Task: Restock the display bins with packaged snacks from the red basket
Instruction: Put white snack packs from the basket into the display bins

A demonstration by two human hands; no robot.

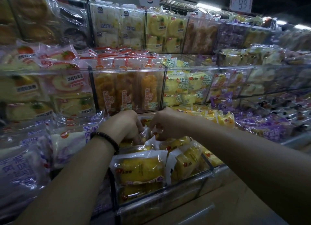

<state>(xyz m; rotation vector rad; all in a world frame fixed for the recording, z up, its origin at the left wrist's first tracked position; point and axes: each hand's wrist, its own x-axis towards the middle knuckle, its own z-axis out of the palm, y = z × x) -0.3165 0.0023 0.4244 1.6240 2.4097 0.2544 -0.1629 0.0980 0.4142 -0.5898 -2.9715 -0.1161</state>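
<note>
Both my hands reach into the back of a clear plastic display bin [161, 192] on the lowest shelf, filled with several yellow cake packets [139, 171]. My left hand [124, 125], with a dark bead bracelet on the wrist, curls its fingers around a clear-wrapped packet [144, 132] at the bin's far end. My right hand [161, 124] pinches the same wrapper from the right side. The red basket is not in view.
Clear bins on three tiers hold wrapped breads and cakes: purple-printed white packs [33, 150] at left, orange bread [126, 92] straight ahead, yellow packs [183, 87] and purple packs [269, 125] at right. A price sign [241, 3] hangs above.
</note>
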